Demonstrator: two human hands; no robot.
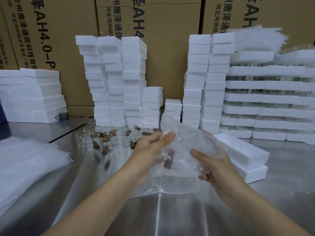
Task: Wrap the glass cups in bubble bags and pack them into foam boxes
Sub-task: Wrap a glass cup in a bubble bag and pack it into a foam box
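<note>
My left hand (150,149) and my right hand (214,162) hold a clear bubble bag (185,140) between them above the steel table. Inside the bag a glass cup with a brown wooden handle (169,158) shows through the plastic. The left thumb lies along the bag's upper left edge; the right hand's fingers curl around its right side. Several bare glass cups (109,137) with brown handles stand behind the left hand. Two long foam boxes (242,150) lie stacked to the right of the bag.
A pile of flat bubble bags (29,160) lies at the left. Tall stacks of white foam boxes (117,79) stand at the back, with foam trays of glassware (269,99) at the right. Cardboard cartons (163,48) form the wall behind. Another bubble sheet (163,184) lies under the hands.
</note>
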